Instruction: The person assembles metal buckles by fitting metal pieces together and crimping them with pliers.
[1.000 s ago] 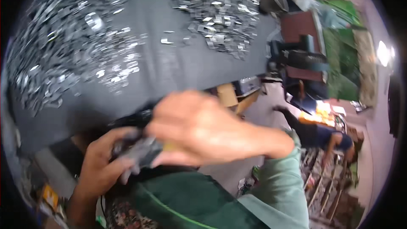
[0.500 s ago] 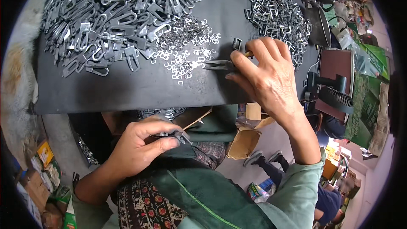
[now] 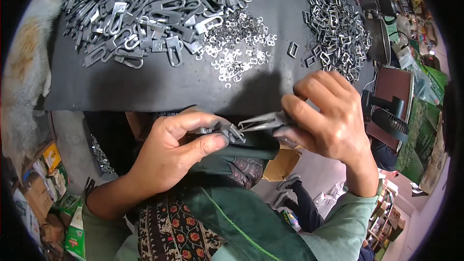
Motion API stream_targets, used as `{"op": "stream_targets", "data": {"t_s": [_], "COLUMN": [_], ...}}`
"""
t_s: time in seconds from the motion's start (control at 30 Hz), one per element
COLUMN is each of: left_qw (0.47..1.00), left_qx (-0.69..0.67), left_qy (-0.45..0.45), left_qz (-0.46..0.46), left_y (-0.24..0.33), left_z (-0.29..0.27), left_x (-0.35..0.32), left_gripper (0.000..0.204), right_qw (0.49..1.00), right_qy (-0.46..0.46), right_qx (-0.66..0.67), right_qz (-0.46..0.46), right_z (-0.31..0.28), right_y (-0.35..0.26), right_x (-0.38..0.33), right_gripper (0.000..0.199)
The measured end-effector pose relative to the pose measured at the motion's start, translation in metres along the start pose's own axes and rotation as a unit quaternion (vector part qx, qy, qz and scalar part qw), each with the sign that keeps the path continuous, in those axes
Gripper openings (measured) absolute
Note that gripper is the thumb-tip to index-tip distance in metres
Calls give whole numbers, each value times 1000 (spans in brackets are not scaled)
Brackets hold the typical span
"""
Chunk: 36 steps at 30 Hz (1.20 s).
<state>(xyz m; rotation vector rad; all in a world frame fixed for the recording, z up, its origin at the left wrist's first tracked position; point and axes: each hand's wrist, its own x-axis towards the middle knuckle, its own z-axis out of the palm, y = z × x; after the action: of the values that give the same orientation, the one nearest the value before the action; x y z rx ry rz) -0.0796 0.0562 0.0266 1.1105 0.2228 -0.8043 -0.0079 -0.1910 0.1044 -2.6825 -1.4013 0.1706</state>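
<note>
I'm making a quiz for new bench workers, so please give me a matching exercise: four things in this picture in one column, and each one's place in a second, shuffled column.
Things:
1. pile of long metal clips
2. heap of small shiny rings
3. pile of rectangular buckles
4. pliers

Places:
A. held in the right hand, tips toward the left hand
B. far right part of the dark mat
C. far left part of the mat
D. middle of the mat, between the two piles

Pairs: 1-C, 2-D, 3-B, 4-A
</note>
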Motion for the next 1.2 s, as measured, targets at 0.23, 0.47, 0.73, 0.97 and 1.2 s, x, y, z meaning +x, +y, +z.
{"op": "stream_targets", "data": {"t_s": [0.23,0.47,0.73,0.97,1.2], "left_qw": [1000,997,961,984,992], "left_qx": [-12,17,156,125,98], "left_qy": [-1,-12,-5,-28,73], "left_qz": [8,71,229,125,31], "left_y": [-3,-12,-23,-24,-76], "left_z": [3,5,8,10,-19], "left_x": [1,4,6,-6,-9], "left_gripper": [20,18,19,17,34], "right_qw": [1000,1000,999,991,931], "right_qy": [-10,7,-7,0,150], "right_qx": [9,15,25,106,126], "right_qz": [1,4,33,87,308], "right_z": [1,7,12,21,49], "right_y": [-8,-11,-24,-39,-2], "right_x": [1,-4,-21,-34,-29], "right_gripper": [32,34,31,29,26]}}
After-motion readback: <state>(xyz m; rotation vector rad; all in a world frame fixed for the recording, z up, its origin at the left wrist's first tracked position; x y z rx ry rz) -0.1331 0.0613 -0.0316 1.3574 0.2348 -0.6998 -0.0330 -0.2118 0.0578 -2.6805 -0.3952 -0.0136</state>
